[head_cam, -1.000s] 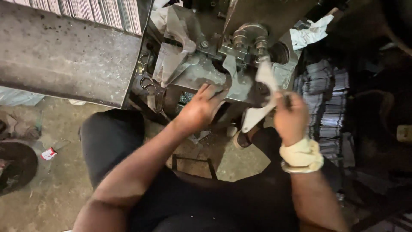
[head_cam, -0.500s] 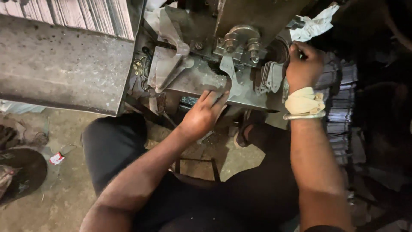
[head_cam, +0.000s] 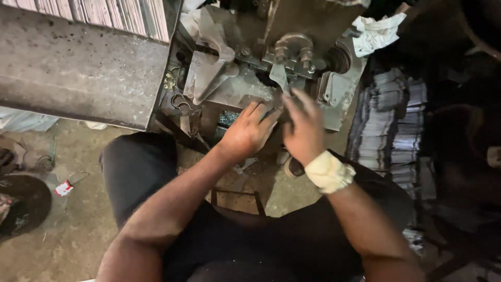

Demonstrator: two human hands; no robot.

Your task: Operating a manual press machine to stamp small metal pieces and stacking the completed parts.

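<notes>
There, machine (head_cam: 245,78) against left hand (head_cam: 249,133)

Workshop: greasy metal press machine (head_cam: 271,68), stacked metal blanks (head_cam: 389,125), dirt floor (head_cam: 73,230).

A grey, scuffed metal worktop (head_cam: 68,68) carries a row of thin sheets (head_cam: 104,13) along its far edge. Below, the dirty concrete floor (head_cam: 68,230) holds a small red-and-white scrap (head_cam: 63,188) and a dark round object (head_cam: 21,206).
</notes>
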